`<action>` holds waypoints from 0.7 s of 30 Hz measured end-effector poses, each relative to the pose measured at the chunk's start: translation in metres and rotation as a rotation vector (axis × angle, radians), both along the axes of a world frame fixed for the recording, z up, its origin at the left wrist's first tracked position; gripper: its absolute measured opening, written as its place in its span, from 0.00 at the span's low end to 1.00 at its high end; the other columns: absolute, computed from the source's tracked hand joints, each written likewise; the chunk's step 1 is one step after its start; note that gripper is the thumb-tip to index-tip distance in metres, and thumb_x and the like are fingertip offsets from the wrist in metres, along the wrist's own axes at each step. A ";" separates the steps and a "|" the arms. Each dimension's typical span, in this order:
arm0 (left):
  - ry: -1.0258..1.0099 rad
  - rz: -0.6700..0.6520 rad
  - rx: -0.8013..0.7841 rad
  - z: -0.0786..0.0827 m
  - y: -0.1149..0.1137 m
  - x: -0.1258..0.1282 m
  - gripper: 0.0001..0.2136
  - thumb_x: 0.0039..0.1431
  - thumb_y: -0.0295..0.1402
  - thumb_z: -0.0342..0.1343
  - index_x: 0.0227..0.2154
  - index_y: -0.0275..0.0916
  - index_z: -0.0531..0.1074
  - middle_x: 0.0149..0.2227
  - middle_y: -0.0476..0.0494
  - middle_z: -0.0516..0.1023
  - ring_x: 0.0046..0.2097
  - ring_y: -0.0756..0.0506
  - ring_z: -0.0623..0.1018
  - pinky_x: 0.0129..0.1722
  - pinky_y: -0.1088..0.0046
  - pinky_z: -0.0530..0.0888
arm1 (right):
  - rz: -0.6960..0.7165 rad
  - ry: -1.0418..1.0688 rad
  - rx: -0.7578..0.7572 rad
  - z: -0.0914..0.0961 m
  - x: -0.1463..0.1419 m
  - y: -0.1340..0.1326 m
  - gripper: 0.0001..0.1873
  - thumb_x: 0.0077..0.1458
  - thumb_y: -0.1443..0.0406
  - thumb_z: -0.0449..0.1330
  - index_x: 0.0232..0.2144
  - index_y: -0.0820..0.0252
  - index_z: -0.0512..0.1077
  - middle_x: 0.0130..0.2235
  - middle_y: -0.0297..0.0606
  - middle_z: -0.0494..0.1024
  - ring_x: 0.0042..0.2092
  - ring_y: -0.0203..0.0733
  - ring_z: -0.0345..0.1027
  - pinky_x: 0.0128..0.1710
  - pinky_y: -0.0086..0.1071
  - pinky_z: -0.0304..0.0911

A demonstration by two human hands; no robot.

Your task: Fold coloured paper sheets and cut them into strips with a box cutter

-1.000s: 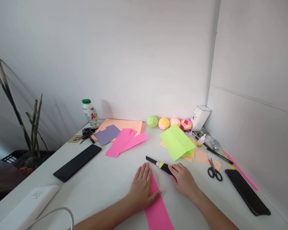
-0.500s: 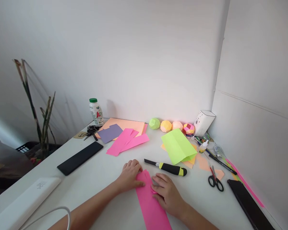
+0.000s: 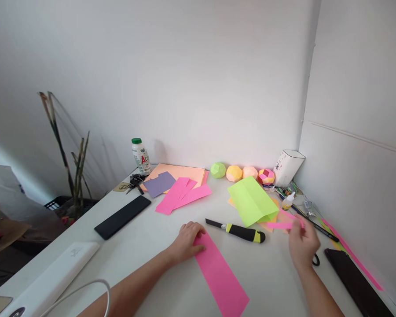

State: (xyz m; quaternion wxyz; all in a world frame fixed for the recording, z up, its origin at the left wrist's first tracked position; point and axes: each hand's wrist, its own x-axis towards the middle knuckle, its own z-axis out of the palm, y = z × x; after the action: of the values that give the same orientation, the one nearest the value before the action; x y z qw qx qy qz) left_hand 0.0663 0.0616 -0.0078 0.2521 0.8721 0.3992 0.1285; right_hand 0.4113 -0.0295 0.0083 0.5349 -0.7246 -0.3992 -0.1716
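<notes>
My left hand [image 3: 188,240] grips the far left corner of a long pink paper strip [image 3: 222,277] lying on the table, thumb on top and fingers curled at its edge. Off to the right, my right hand [image 3: 304,243] is closed on narrow pink paper pieces [image 3: 279,225], held above the peach and orange paper. Between the hands and a little farther back lies a black and lime utility knife [image 3: 242,232] with its blade pointing left. The scissors [image 3: 316,259] are mostly hidden behind my right hand; only part of a black handle shows.
Green paper [image 3: 252,201] lies behind the knife, and pink strips [image 3: 174,196] lie with purple paper [image 3: 159,184] farther left. Faceted paper balls [image 3: 234,173] line the wall. A glue bottle [image 3: 288,201] and a black phone [image 3: 354,281] are right; a black bar [image 3: 122,217] and white case [image 3: 53,281] are left.
My right hand has left the pink strip and moved right, carrying narrow pink pieces. My left hand stays on the strip. The whole view has shifted slightly.
</notes>
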 end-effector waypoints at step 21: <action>0.008 -0.190 -0.019 0.012 -0.001 -0.008 0.10 0.45 0.32 0.57 0.34 0.44 0.69 0.42 0.47 0.67 0.47 0.42 0.65 0.51 0.62 0.61 | -0.128 -0.433 -0.355 -0.012 0.019 0.002 0.17 0.55 0.63 0.50 0.39 0.66 0.74 0.50 0.55 0.66 0.53 0.61 0.55 0.48 0.53 0.56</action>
State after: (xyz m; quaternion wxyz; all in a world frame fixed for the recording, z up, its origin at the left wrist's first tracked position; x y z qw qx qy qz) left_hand 0.0582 0.0610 0.0039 0.2697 0.9042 0.3167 0.0968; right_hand 0.4306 -0.0279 -0.0039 0.2900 -0.7771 -0.4814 -0.2835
